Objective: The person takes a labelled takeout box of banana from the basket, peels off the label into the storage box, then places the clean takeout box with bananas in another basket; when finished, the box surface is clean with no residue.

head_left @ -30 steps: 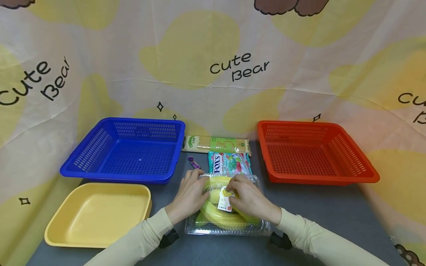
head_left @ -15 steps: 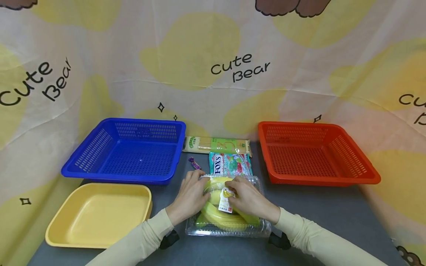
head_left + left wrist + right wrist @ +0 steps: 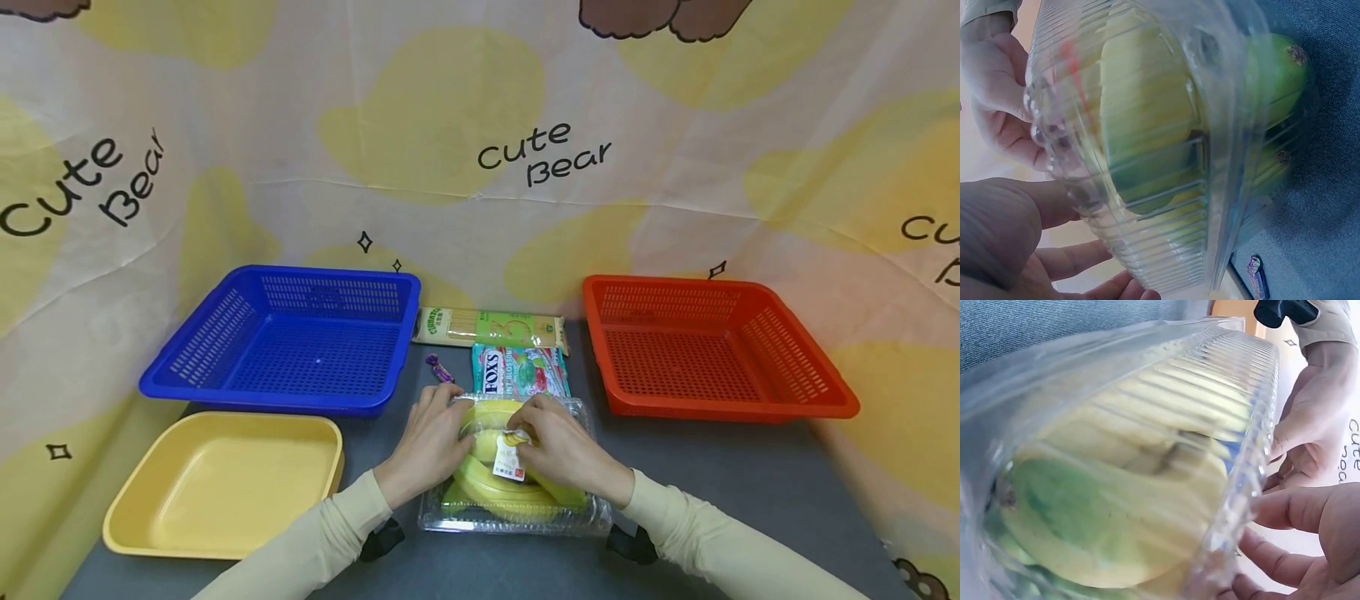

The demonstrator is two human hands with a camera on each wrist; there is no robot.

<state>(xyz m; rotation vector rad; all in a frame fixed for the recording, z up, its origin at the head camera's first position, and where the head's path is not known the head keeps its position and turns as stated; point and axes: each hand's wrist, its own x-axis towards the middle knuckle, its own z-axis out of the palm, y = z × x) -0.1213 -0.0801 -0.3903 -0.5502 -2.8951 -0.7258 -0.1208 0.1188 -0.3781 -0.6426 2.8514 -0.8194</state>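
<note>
A clear plastic clamshell box of bananas (image 3: 517, 504) sits on the table in front of me. My left hand (image 3: 423, 437) rests on the left of the lid, fingers toward its far edge; in the left wrist view its thumb (image 3: 1054, 203) touches the ribbed plastic. On the lid's right half, my right hand (image 3: 566, 446) bends its fingers and seems to pinch the edge of the white price label (image 3: 510, 464). The label's upper part looks bent. Exact fingertip contact with the label is hidden. Green and yellow bananas (image 3: 1110, 519) show through the box wall.
Beyond the box lie a bag of Fox's candy (image 3: 519, 369), a pack of noodles (image 3: 491, 327) and a purple-wrapped sweet (image 3: 438, 368). A blue basket (image 3: 390, 367) stands at back left, a yellow tray (image 3: 225, 550) before it, a red basket (image 3: 731, 410) at right.
The label's upper part has become more bent under my right fingers. My hands and the box stay almost in place; the head view has shifted slightly.
</note>
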